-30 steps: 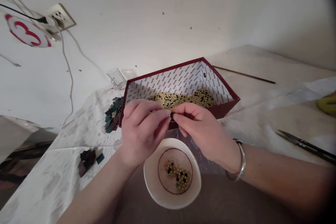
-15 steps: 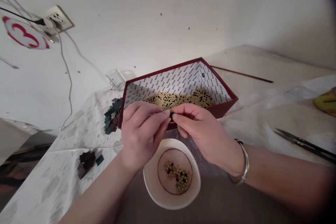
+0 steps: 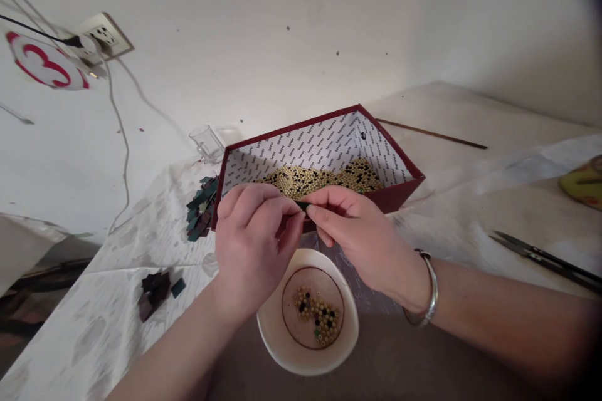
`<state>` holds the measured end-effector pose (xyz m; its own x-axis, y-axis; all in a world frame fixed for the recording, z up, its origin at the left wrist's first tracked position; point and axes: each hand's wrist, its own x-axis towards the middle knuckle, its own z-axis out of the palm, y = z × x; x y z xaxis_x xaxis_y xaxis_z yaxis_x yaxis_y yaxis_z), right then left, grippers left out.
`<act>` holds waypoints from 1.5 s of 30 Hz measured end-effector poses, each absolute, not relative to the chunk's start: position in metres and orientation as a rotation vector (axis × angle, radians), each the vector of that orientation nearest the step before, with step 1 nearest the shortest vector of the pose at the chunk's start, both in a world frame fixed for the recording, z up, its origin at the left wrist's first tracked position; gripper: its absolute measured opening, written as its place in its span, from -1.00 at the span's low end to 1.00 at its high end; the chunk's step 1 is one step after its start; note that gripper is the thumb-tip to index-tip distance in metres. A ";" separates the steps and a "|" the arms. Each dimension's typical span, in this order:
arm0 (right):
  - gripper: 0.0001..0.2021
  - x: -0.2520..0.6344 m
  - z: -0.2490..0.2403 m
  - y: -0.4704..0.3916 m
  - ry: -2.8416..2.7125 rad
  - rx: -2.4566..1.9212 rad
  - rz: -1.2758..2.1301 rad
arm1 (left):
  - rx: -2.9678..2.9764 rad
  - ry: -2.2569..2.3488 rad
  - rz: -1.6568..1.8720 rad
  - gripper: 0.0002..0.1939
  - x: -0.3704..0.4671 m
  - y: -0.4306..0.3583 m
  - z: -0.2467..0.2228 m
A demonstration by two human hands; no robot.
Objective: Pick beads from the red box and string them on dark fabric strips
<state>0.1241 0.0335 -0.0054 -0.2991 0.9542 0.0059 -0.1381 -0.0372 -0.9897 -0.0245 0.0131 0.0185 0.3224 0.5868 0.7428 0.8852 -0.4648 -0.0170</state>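
Between the fingertips of both hands is a small dark green piece point(image 3: 303, 205), mostly hidden by the fingers. My left hand point(image 3: 256, 232) pinches its left end, with the knuckles turned up. From the other side, my right hand point(image 3: 350, 222) grips it between thumb and forefinger. Both hands are above the near edge of a dark red box point(image 3: 399, 195) whose patterned inside holds many small tan and black beads point(image 3: 305, 180). Below the hands stands a white bowl point(image 3: 273, 341). Several tan and black beads point(image 3: 324, 319), with a green bit among them, lie in it.
Left of the box is a heap of dark green pieces point(image 3: 200, 210); nearer lie dark brown pieces point(image 3: 155, 291). A clear glass mug point(image 3: 207, 143) stands behind. At right are black-handled tweezers or scissors point(image 3: 540, 257) and a thin brown stick point(image 3: 433, 134). A wall socket point(image 3: 106, 34) holds plugs.
The left fingers have shifted slightly and curled further, and more of the dark green piece's top edge shows between the hands. The right hand stays almost where it was.
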 end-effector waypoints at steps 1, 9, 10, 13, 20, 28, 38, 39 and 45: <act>-0.87 0.124 -0.005 0.033 -1.308 -0.955 1.506 | -2.160 -1.297 -0.953 -0.96 -0.025 0.013 0.019; -0.86 0.123 -0.007 0.034 -1.325 -0.929 1.474 | -2.171 -1.236 -0.911 -0.96 -0.022 0.013 0.018; -0.85 0.123 -0.008 0.034 -1.326 -0.932 1.472 | -2.151 -1.238 -0.914 -0.96 -0.022 0.014 0.018; -0.84 0.123 -0.008 0.035 -1.341 -0.948 1.471 | -2.092 -1.263 -0.932 -0.96 -0.023 0.015 0.018; -0.87 0.123 -0.008 0.035 -1.360 -0.933 1.442 | -2.116 -1.218 -0.913 -0.94 -0.025 0.016 0.016; -0.87 0.124 -0.009 0.034 -1.366 -0.924 1.437 | -2.156 -1.210 -0.906 -0.94 -0.029 0.017 0.017; -0.87 0.124 -0.010 0.037 -1.390 -0.922 1.410 | -2.184 -1.232 -0.941 -0.92 -0.028 0.019 0.018; -0.87 0.124 -0.010 0.037 -1.392 -0.924 1.408 | -2.184 -1.231 -0.936 -0.92 -0.028 0.019 0.017; -0.86 0.124 -0.011 0.038 -1.410 -0.926 1.384 | -2.166 -1.214 -0.932 -0.91 -0.026 0.018 0.015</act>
<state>0.1236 0.0383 -0.0112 -0.2901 0.9512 0.1055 -0.0876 0.0834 -0.9927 -0.0262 0.0183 0.0152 0.3732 0.5386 0.7554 0.8689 -0.4882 -0.0811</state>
